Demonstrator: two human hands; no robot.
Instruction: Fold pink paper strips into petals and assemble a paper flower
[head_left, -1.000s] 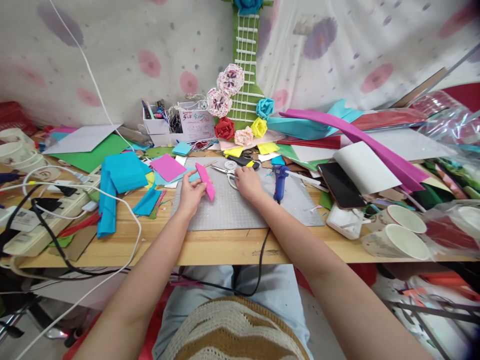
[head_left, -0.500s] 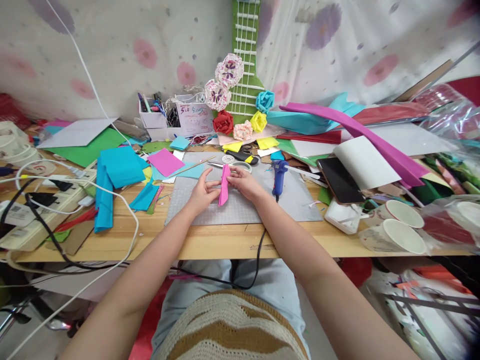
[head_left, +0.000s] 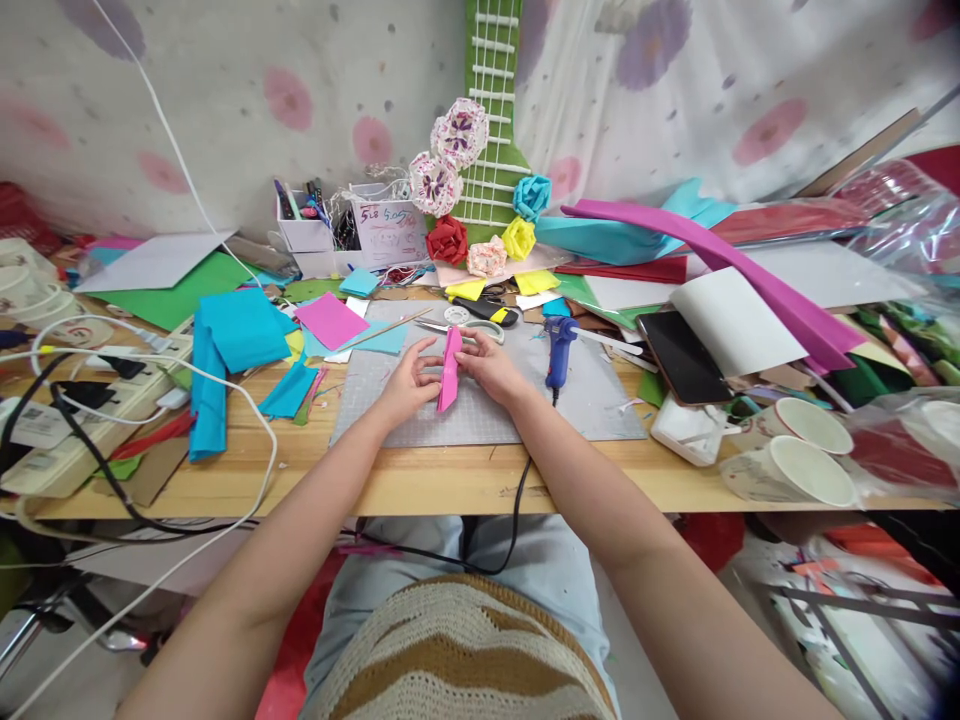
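A narrow folded strip of pink paper [head_left: 449, 372] stands between my hands over the grey cutting mat [head_left: 420, 428]. My left hand [head_left: 411, 382] has its fingertips against the strip's left side, fingers bent. From the right, my right hand [head_left: 487, 366] pinches the strip's upper part between thumb and fingers. Just behind the strip lie scissors [head_left: 484, 328], partly hidden by my right hand. A blue glue gun [head_left: 559, 352] rests on the mat to the right, its black cord running off the table's front edge.
Blue crepe paper [head_left: 244, 335] and a power strip [head_left: 97, 430] with cables lie left. A phone [head_left: 682, 358] and paper cups [head_left: 810, 470] are right. Paper flowers [head_left: 448, 241] stand at the back by a green guitar-like shape [head_left: 491, 130], beside a pen box [head_left: 307, 235].
The left fingers have drawn in slightly closer to the pink strip. The strip and my right hand stay almost where they were; the view has shifted a little.
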